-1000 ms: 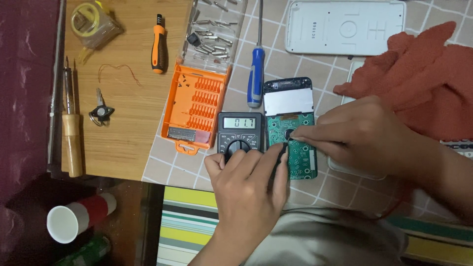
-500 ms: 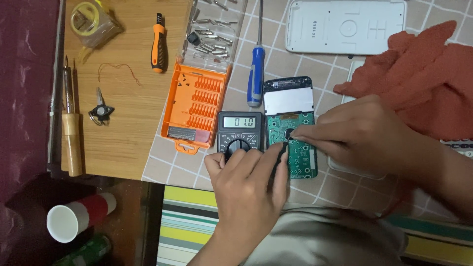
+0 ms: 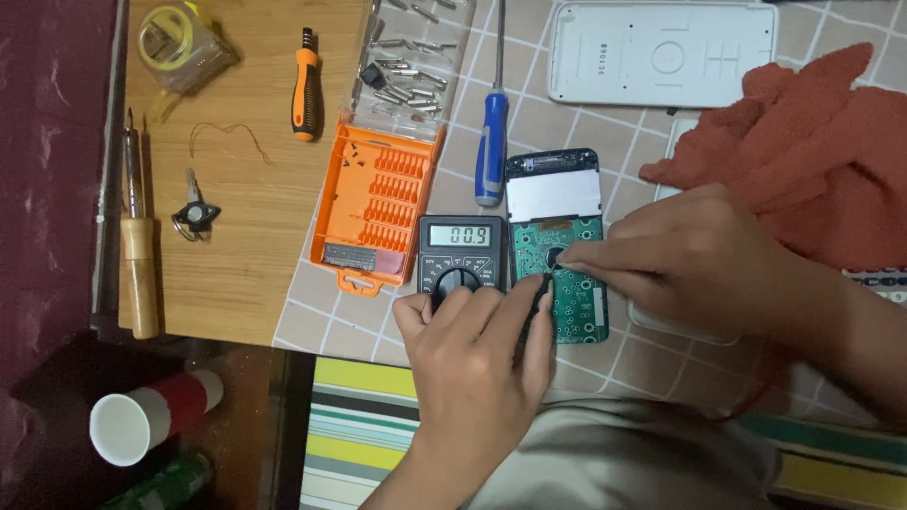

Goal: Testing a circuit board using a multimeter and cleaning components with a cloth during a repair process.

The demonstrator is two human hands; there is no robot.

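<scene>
**A:** What differs from a moment ago?

**B:** Very little. Both hands stay where they were; only the grey digital multimeter with the black dial (image 3: pixel 456 255) shows a different reading on its small screen.

**A:** Start with the big things, then.

**B:** A checked tablecloth in pale squares (image 3: pixel 586 123) covers the right part of the table, and bare light wood (image 3: pixel 236 255) shows on the left. A rumpled rust-red cloth (image 3: pixel 812 142) lies at the right, a white flat plastic back cover (image 3: pixel 661 52) at the top. Below the table edge is a dark floor with a white paper cup in a red sleeve (image 3: pixel 142 425) lying there.

**A:** And the middle?

**B:** An open orange plastic bit case (image 3: pixel 378 208) with its clear lid full of metal bits, just left of the meter. A blue-handled screwdriver (image 3: pixel 490 146) lies between the case and the green circuit board with a silvery screen panel (image 3: pixel 556 255), which sits right beside the meter.

**A:** The hands?

**B:** The left hand (image 3: pixel 477 359) is closed around a black probe (image 3: pixel 539 297), its tip on the board, its fingers touching the meter's dial. The right hand (image 3: pixel 699 260) pinches something thin against the board; it is too small to make out.

**A:** Smaller bits?

**B:** An orange-and-black driver handle (image 3: pixel 304 85) and a wooden-handled soldering iron (image 3: pixel 139 255) on the wood.
</scene>
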